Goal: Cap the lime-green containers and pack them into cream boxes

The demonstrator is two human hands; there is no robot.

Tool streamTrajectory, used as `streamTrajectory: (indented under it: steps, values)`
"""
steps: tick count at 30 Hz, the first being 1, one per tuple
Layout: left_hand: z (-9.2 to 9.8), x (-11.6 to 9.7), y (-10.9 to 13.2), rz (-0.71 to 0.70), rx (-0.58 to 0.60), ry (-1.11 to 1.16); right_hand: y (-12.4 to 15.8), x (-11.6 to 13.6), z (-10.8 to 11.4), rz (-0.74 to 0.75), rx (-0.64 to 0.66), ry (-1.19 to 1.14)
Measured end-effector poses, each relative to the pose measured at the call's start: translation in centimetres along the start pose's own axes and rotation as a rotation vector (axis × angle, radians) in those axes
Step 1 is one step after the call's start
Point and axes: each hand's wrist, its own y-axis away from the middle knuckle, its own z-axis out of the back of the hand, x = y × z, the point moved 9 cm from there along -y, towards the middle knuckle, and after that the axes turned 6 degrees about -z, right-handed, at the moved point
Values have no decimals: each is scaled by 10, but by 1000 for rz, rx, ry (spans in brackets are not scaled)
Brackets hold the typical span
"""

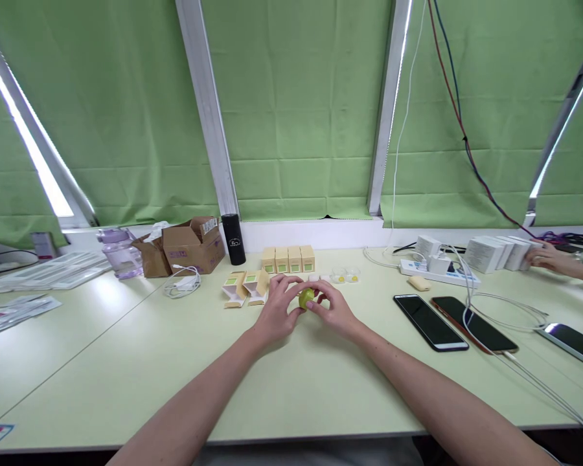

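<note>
Both my hands meet around a small, round yellow-green thing [306, 298] just above the table. My left hand [279, 307] grips it from the left with thumb and fingers, and my right hand [334, 309] pinches it from the right. Its exact kind does not show, as fingertips cover part of it. Left of my hands lie two opened small cartons [245, 287] with green-edged windows. Behind stands a row of several closed cream cartons [288, 259]. Clear round cups [344, 276] with yellow bits inside sit beyond my right hand, beside small white pieces.
A black bottle [233, 239], a brown cardboard box [194, 244] and a purple water bottle [121, 252] stand at back left. Phones [430, 322], cables and a power strip [440, 274] lie right. Another person's hand [548, 257] touches white boxes [498, 252] at far right.
</note>
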Motion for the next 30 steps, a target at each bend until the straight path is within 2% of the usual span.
streamTrajectory:
  steps: [6, 8, 11, 16, 19, 24, 30]
  values:
    - [-1, -1, 0, 14, -24, 32, 0, -1, -1, -19, -18, -8]
    - [1, 3, -1, 55, -46, 60, 0, -1, 2, -19, -33, -14]
    - [5, 14, -2, 149, -98, 124, -3, -8, 16, -40, -122, 35]
    - [10, 46, 5, 380, -235, 262, -10, -29, 52, -85, -310, 368]
    - [8, 62, 9, 457, -275, 355, -15, -41, 66, -129, -351, 552]
    - [4, 74, 10, 493, -291, 460, -24, -47, 54, -72, -254, 890]
    - [4, 74, 10, 482, -297, 526, -41, -57, 34, -81, -143, 1116]
